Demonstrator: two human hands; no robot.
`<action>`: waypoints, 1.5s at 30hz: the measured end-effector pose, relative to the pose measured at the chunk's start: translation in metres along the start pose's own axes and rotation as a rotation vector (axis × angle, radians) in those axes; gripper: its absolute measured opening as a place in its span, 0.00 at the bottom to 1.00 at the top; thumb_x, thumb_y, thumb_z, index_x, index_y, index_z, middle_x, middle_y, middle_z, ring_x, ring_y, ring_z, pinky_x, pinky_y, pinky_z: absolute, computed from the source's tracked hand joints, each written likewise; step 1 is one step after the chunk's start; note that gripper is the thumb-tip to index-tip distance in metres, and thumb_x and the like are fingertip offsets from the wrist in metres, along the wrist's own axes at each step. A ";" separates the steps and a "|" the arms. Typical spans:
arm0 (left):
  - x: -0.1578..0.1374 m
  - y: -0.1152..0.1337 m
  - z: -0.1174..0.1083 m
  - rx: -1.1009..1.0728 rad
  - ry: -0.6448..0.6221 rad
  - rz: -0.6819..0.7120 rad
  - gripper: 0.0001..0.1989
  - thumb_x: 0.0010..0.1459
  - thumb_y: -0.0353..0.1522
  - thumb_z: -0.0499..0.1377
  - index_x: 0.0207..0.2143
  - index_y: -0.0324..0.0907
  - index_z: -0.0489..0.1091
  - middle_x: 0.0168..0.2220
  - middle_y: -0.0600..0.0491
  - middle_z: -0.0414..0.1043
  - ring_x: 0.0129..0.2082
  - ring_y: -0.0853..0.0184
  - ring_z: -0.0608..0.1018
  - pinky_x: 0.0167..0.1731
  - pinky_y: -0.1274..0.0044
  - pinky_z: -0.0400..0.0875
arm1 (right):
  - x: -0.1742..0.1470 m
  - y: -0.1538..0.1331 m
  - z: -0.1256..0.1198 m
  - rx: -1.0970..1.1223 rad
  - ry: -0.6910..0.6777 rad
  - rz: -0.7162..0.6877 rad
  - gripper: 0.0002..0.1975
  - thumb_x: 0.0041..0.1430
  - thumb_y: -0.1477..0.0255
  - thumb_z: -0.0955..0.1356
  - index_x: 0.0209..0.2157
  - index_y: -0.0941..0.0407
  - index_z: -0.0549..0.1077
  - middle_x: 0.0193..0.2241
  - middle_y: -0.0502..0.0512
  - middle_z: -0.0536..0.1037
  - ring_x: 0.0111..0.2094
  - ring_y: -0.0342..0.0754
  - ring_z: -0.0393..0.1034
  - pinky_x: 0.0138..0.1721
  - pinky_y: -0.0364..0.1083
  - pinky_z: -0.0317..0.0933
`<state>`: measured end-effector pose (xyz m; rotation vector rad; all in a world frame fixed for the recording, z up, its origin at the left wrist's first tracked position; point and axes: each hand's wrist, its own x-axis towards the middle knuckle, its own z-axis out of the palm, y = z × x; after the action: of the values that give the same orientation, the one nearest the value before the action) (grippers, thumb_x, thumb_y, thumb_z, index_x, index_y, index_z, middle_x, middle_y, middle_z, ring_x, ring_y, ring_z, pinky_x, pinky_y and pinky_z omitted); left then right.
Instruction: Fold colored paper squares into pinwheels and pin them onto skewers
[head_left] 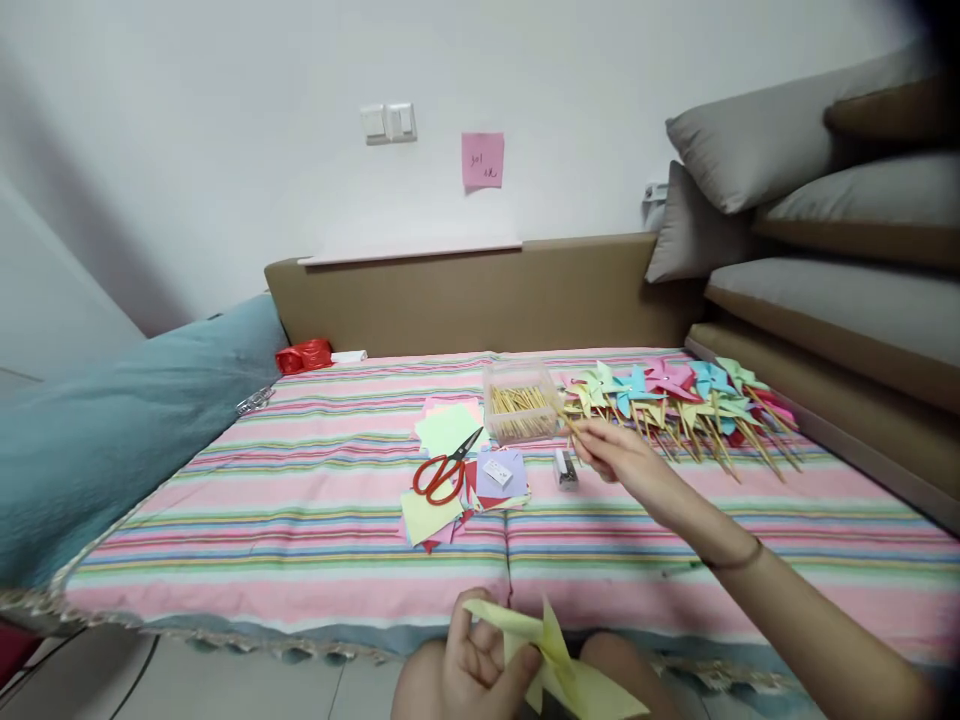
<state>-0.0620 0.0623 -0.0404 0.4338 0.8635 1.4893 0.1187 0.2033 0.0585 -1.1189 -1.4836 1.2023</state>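
Low in the view, above my lap, my left hand [484,660] pinches a yellow paper pinwheel [559,650] at its middle, its blades folded inward. Reaching across the striped cloth, my right hand [611,450] grips a thin wooden stick [568,423] between thumb and fingers. This stick is just right of a clear plastic box [517,430] holding many similar sticks [517,399]. A small grey and black item [565,470], perhaps a stapler, lies below my right hand. Finished pinwheels [671,380] in several colours lie on their sticks to the right.
Red-handled scissors [442,480] rest on coloured paper squares [450,428]. A small white box [498,472] lies on a purple sheet. A red plastic bag [304,356] is at the back left. Grey cushions [832,310] stack up on the right, and a brown backrest [450,305] runs behind.
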 end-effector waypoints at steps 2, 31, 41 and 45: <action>-0.011 0.004 0.007 -0.015 -0.063 0.004 0.28 0.35 0.33 0.73 0.35 0.45 0.59 0.23 0.59 0.73 0.21 0.72 0.74 0.23 0.82 0.67 | -0.045 0.006 0.004 0.071 -0.004 0.064 0.13 0.57 0.60 0.64 0.33 0.57 0.68 0.18 0.44 0.59 0.18 0.38 0.48 0.20 0.41 0.39; -0.093 0.009 0.060 -0.021 -0.301 0.095 0.20 0.45 0.28 0.69 0.36 0.44 0.61 0.24 0.60 0.71 0.23 0.74 0.74 0.26 0.82 0.69 | -0.234 -0.003 0.054 0.214 0.298 0.017 0.05 0.53 0.69 0.67 0.32 0.52 0.75 0.37 0.55 0.76 0.39 0.52 0.69 0.41 0.50 0.61; -0.092 0.006 0.057 -0.059 -0.259 0.083 0.21 0.42 0.26 0.70 0.35 0.45 0.63 0.25 0.59 0.73 0.36 0.69 0.78 0.37 0.81 0.71 | -0.246 -0.007 0.056 0.139 0.257 0.042 0.07 0.55 0.67 0.68 0.35 0.50 0.77 0.34 0.53 0.75 0.37 0.52 0.69 0.38 0.49 0.62; -0.093 0.008 0.058 -0.054 -0.222 0.067 0.22 0.40 0.28 0.71 0.34 0.45 0.63 0.23 0.60 0.72 0.32 0.70 0.79 0.34 0.82 0.71 | -0.247 -0.017 0.054 0.130 0.259 0.089 0.07 0.56 0.68 0.67 0.35 0.48 0.78 0.31 0.53 0.76 0.36 0.54 0.69 0.37 0.51 0.63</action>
<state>-0.0129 -0.0122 0.0241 0.5807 0.6379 1.4899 0.1110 -0.0498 0.0442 -1.2126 -1.1547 1.1481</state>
